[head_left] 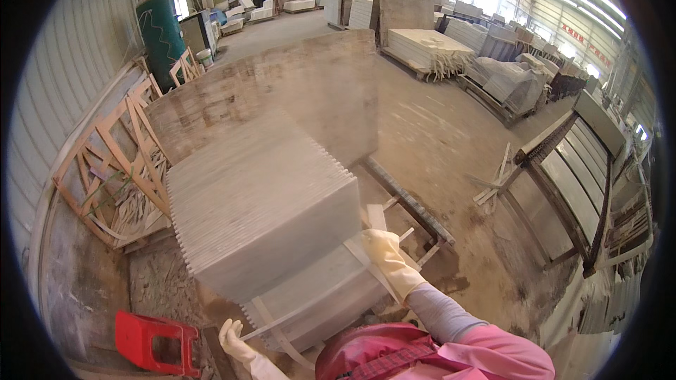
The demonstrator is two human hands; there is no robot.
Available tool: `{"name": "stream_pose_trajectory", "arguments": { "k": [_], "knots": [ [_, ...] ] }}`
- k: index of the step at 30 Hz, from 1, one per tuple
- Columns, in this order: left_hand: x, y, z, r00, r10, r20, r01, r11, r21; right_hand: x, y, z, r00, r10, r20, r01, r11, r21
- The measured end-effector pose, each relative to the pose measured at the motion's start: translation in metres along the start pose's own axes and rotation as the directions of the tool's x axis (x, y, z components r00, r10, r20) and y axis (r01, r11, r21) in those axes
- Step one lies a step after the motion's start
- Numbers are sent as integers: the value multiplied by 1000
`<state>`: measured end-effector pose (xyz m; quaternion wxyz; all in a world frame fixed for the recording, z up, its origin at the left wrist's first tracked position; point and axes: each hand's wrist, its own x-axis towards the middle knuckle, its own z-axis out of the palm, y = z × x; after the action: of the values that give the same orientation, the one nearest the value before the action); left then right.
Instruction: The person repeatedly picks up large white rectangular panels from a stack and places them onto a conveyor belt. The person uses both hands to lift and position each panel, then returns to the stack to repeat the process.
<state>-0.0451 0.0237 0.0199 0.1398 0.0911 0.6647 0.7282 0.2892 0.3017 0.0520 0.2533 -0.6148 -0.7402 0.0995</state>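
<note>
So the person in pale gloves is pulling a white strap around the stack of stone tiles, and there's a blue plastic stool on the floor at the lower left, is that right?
Not quite: the plastic stool is red, not blue, as the head view shows. The rest holds: the left hand and right hand, both in pale gloves, are on a white strap around the stack of stone tiles, and the stool sits on the floor at the lower left.

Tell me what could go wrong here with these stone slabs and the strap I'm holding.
The left hand pulls a pale strap taut; if it slips, the hand may jerk back. The right hand rests at the edge of the upright slab stack, where fingers could get pinched. The red stool nearby is a trip hazard.
</note>
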Motion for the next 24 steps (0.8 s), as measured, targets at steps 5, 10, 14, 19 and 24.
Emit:
{"name": "stream_pose_trajectory", "arguments": {
  "k": [5,10,14,19,24],
  "knots": [
    [-1,-1,0,1000,8,-20,-8,1000,3,-3,-2,-3,1000,-2,-23,2,1000,26],
    [-1,-7,-4,1000,6,1,-6,1000,-3,-5,-3,-7,1000,-18,-8,18,1000,24],
    [2,-9,-5,1000,16,3,-16,1000,14,-2,0,-2,1000,-8,15,9,1000,-18],
    [-1,-7,-5,1000,12,-1,-12,1000,13,-3,2,0,1000,-2,21,2,1000,1],
    [-10,7,3,1000,-4,-24,4,1000,-28,-1,1,-2,998,4,69,-2,999,-38]
  ]
}}
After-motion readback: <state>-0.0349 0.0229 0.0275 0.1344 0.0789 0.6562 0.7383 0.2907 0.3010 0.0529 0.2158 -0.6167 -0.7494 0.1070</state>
